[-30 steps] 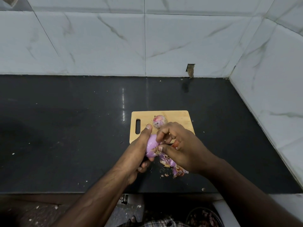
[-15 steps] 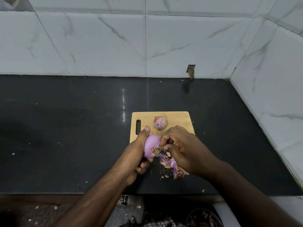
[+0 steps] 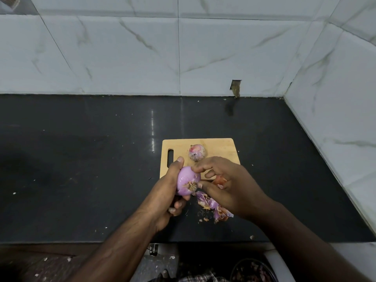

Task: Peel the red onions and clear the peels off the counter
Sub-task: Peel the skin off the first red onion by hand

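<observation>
My left hand (image 3: 166, 192) grips a smooth purple onion (image 3: 186, 179), mostly bare of skin, its brown root end turned toward me. My right hand (image 3: 227, 184) touches that onion with forefinger on top and thumb by the root, and a reddish scrap of peel (image 3: 220, 180) shows under its fingers. A second onion (image 3: 197, 152), still in papery skin, rests on the wooden cutting board (image 3: 219, 146). A heap of purple and brown peels (image 3: 213, 206) lies on the black counter (image 3: 81, 159) just below my right hand.
White marble-look tiles close off the back and right side. Small peel crumbs dot the counter near its front edge. Below the counter edge at lower right sits a dark bowl (image 3: 252, 271) holding scraps.
The onion has been turned in my left hand, so more bare purple surface and the root end face me. My right fingers shifted from the peel side onto the onion's top.
</observation>
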